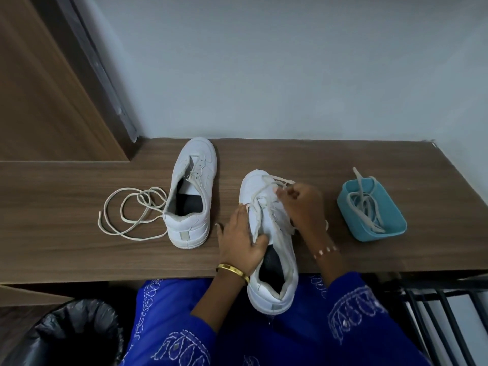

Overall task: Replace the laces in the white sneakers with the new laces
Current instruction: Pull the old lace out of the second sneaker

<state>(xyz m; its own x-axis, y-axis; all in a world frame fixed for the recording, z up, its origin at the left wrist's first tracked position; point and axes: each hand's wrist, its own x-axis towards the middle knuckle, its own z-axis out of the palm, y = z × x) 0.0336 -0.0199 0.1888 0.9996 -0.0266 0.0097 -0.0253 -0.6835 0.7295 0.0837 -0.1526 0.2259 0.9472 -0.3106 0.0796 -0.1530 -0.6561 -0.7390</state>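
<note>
White leather sneaker (274, 249), laced, lies lengthwise on the wood-grain bench (343, 165), toe toward the wall, heel hanging past the near edge over the lap. Left hand (241, 240): fingers (239, 215) laid fairly straight along the shoe's left side, thumb hooked over the collar at the tongue, gripping the upper; gold bangle (233, 270) at the wrist. Right hand (303, 204): fingers curled together, fingertips pinching a strand of the cream lace (264, 190) near the upper eyelets by the toe; the lace is loosened and loops across the toe box. Beaded bracelet (326, 251) on the right wrist.

Second white sneaker (191, 191), left of the first and apart from it, upright, toe to the wall, eyelets without a lace, tongue open. Loose cream shoelace (126, 215), coiled on the bench, just left of that shoe's heel, one end reaching the heel.

Light blue plastic tub (396, 220), right of the hands, near the bench's right end: holds a bundle of off-white flat laces (365, 210), one end sticking up over the far rim.

Blue embroidered garment (169, 313), below the bench. Bin lined with a black bag (71, 334), lower left.
</note>
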